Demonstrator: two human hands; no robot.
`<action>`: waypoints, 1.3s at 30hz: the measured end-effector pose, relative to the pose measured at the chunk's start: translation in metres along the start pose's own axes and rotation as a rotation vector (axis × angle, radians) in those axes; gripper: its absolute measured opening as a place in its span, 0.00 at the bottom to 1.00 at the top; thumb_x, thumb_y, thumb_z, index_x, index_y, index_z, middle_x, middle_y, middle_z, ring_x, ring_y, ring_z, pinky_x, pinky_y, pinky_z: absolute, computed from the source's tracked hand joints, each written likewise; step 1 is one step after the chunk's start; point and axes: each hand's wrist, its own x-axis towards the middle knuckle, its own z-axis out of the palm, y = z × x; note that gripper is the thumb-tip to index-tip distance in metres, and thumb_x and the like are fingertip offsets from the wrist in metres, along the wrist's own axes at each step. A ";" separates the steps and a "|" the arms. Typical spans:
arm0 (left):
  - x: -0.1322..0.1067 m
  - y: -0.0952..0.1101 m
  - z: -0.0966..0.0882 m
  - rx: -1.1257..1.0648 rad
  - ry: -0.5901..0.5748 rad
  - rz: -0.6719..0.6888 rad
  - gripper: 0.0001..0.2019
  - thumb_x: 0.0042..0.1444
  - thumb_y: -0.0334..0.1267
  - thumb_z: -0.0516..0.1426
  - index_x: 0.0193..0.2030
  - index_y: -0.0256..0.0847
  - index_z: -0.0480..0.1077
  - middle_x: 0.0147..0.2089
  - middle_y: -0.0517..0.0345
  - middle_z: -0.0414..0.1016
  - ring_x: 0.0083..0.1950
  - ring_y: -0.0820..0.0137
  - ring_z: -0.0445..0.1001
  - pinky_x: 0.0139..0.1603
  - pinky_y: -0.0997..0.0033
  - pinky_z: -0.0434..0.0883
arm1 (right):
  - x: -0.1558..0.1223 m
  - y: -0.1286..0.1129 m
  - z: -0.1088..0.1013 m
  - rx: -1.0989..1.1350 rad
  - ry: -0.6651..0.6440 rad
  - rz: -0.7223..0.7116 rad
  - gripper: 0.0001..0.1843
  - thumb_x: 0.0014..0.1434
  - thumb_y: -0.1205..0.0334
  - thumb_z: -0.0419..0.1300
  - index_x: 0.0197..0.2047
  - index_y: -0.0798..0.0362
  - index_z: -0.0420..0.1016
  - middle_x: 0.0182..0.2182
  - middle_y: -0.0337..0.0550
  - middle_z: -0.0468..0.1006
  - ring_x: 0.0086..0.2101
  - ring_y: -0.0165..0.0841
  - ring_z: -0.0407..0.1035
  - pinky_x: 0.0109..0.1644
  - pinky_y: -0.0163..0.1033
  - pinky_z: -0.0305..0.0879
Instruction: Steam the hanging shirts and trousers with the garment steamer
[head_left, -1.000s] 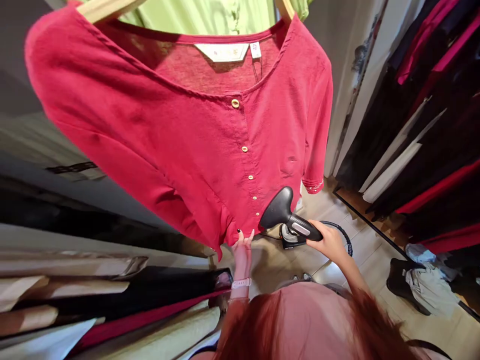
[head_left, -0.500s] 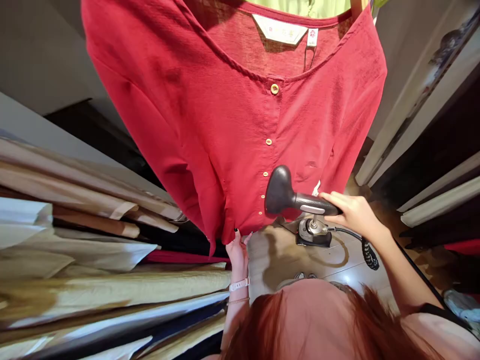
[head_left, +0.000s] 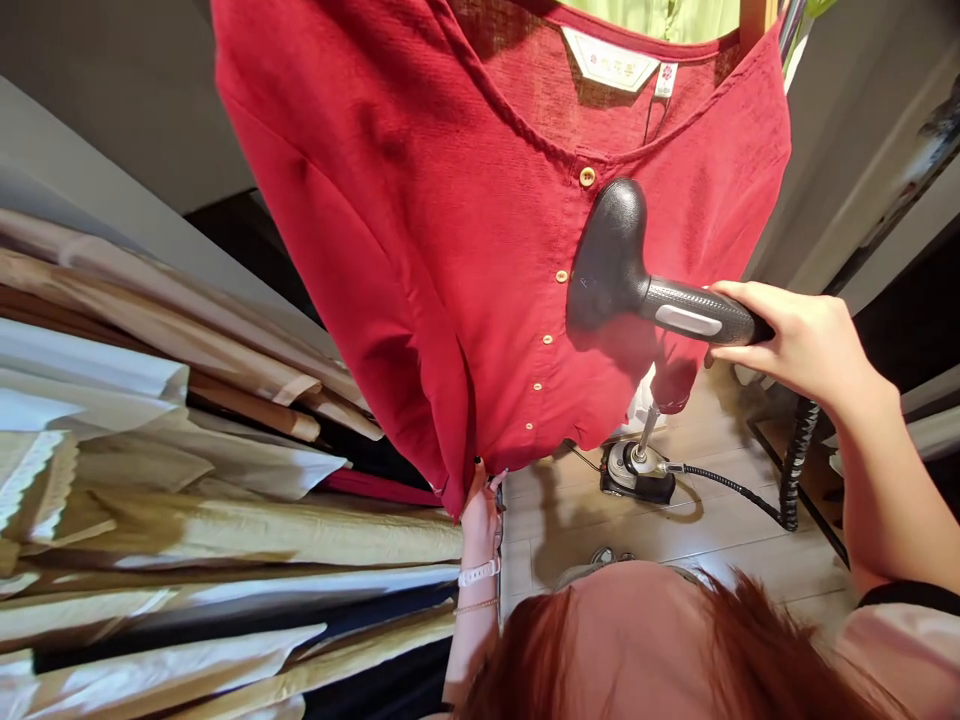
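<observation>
Raised up the blouse front since the earlier view, a black garment-steamer head [head_left: 611, 260] is held against the hanging red button-front blouse [head_left: 420, 250], gripped closed by the right-hand grip [head_left: 806, 340]; the hem is pinched by the left-hand grip [head_left: 480, 515].

Place: clothing shop or garment stockroom, cannot tell which. Evidence: one long rail of densely packed hanging garments [head_left: 187, 500] in cream, olive and navy fabrics; red button-front blouse [head_left: 420, 230] on a wooden hanger [head_left: 756, 15], with a sewn neck label [head_left: 609, 58]; garment steamer base [head_left: 636, 473] standing on a plank-effect floor [head_left: 720, 545].
</observation>
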 end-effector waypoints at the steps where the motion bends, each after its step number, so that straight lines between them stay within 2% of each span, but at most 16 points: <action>1: 0.000 -0.001 -0.001 0.004 -0.003 -0.011 0.14 0.53 0.45 0.67 0.43 0.40 0.77 0.41 0.56 0.76 0.46 0.69 0.75 0.51 0.62 0.79 | 0.001 0.001 0.002 0.010 -0.007 0.002 0.37 0.68 0.31 0.49 0.64 0.52 0.72 0.51 0.46 0.82 0.44 0.41 0.79 0.39 0.38 0.67; 3: -0.001 -0.003 -0.003 0.003 -0.005 -0.026 0.14 0.52 0.45 0.68 0.43 0.42 0.78 0.41 0.55 0.76 0.48 0.67 0.75 0.49 0.64 0.79 | 0.002 0.001 0.007 0.045 -0.029 0.006 0.36 0.67 0.33 0.52 0.64 0.50 0.72 0.51 0.45 0.82 0.44 0.42 0.79 0.39 0.39 0.68; 5: -0.001 -0.004 -0.003 -0.023 -0.006 -0.022 0.17 0.48 0.45 0.70 0.43 0.43 0.77 0.43 0.56 0.76 0.47 0.67 0.75 0.44 0.66 0.79 | 0.003 0.000 0.013 0.083 -0.057 0.009 0.33 0.66 0.36 0.56 0.65 0.48 0.71 0.51 0.44 0.82 0.44 0.43 0.79 0.40 0.40 0.70; 8: -0.001 -0.004 -0.003 -0.075 -0.002 -0.009 0.20 0.42 0.43 0.73 0.42 0.41 0.77 0.46 0.57 0.76 0.42 0.71 0.74 0.36 0.73 0.76 | 0.002 -0.005 0.023 0.111 -0.080 0.008 0.30 0.65 0.42 0.59 0.65 0.46 0.71 0.53 0.43 0.81 0.45 0.43 0.79 0.39 0.40 0.71; 10: -0.002 -0.004 -0.003 -0.096 -0.002 -0.036 0.20 0.40 0.41 0.74 0.40 0.39 0.77 0.44 0.57 0.76 0.38 0.74 0.73 0.34 0.75 0.75 | 0.001 -0.009 0.029 0.116 -0.096 0.009 0.29 0.64 0.45 0.60 0.64 0.48 0.71 0.53 0.44 0.81 0.44 0.43 0.79 0.37 0.40 0.70; 13: -0.004 -0.003 -0.004 -0.107 -0.011 -0.087 0.19 0.41 0.40 0.74 0.40 0.39 0.77 0.40 0.59 0.77 0.34 0.76 0.72 0.35 0.75 0.75 | 0.001 -0.015 0.036 0.127 -0.146 0.022 0.28 0.63 0.49 0.62 0.64 0.50 0.72 0.53 0.44 0.82 0.43 0.43 0.79 0.37 0.39 0.69; 19: -0.007 0.002 -0.002 -0.144 -0.004 -0.116 0.17 0.42 0.35 0.73 0.39 0.38 0.77 0.38 0.61 0.79 0.32 0.76 0.75 0.34 0.77 0.76 | -0.005 -0.027 0.049 0.146 -0.222 0.084 0.28 0.61 0.55 0.62 0.64 0.48 0.71 0.54 0.43 0.81 0.44 0.43 0.79 0.38 0.40 0.69; 23: -0.008 0.003 0.000 -0.151 0.022 -0.161 0.14 0.42 0.32 0.73 0.35 0.36 0.76 0.38 0.59 0.80 0.34 0.74 0.77 0.33 0.77 0.77 | -0.014 -0.035 0.062 0.172 -0.252 0.109 0.28 0.61 0.55 0.62 0.63 0.48 0.71 0.55 0.43 0.81 0.43 0.43 0.80 0.39 0.41 0.70; 28: -0.009 0.002 -0.001 -0.122 0.030 -0.217 0.11 0.46 0.30 0.72 0.30 0.31 0.74 0.31 0.57 0.78 0.28 0.75 0.75 0.31 0.74 0.78 | -0.024 -0.049 0.078 0.189 -0.314 0.098 0.28 0.61 0.53 0.63 0.63 0.48 0.71 0.54 0.44 0.82 0.43 0.44 0.80 0.39 0.40 0.71; 31: -0.011 0.004 0.000 -0.123 0.057 -0.234 0.08 0.48 0.27 0.70 0.32 0.31 0.75 0.32 0.57 0.79 0.30 0.74 0.76 0.31 0.75 0.77 | -0.029 -0.057 0.087 0.179 -0.355 0.077 0.28 0.61 0.54 0.64 0.63 0.48 0.70 0.54 0.43 0.81 0.43 0.44 0.80 0.37 0.40 0.70; 35: -0.014 0.009 0.001 -0.133 0.076 -0.225 0.10 0.49 0.24 0.69 0.39 0.34 0.77 0.37 0.57 0.81 0.32 0.74 0.78 0.32 0.75 0.77 | -0.036 -0.066 0.096 0.194 -0.387 0.042 0.28 0.60 0.56 0.66 0.63 0.48 0.70 0.55 0.44 0.80 0.44 0.43 0.80 0.37 0.39 0.70; 39: -0.017 0.015 -0.002 -0.104 0.086 -0.260 0.06 0.53 0.25 0.66 0.38 0.36 0.77 0.36 0.58 0.81 0.31 0.75 0.78 0.33 0.77 0.77 | -0.043 -0.079 0.103 0.228 -0.473 0.048 0.29 0.60 0.57 0.67 0.64 0.49 0.70 0.54 0.45 0.81 0.43 0.43 0.81 0.37 0.39 0.71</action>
